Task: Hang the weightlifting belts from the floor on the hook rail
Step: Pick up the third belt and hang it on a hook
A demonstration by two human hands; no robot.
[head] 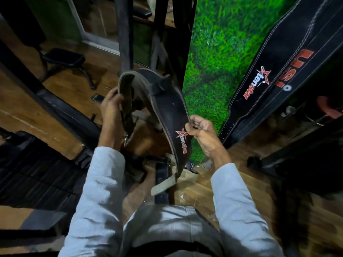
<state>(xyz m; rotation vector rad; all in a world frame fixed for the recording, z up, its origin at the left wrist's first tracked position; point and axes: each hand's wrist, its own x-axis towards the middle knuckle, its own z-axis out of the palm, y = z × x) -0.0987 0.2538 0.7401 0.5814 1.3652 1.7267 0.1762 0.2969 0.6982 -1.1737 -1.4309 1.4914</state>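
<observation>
A worn black weightlifting belt with a red star logo arches between my two hands, off the floor. My left hand grips its narrow buckle end, and the metal buckle dangles just below. My right hand pinches the wide part's edge beside the logo. The belt's pale tongue end hangs down near the floor. A second, newer black belt with a star logo and red letters hangs against the green grass wall on the right. The hook rail is out of view.
The green artificial-grass wall rises straight ahead. Dark machine posts stand behind the held belt. A black bench sits on the wooden floor at the left, and black frames and rubber mats line both sides.
</observation>
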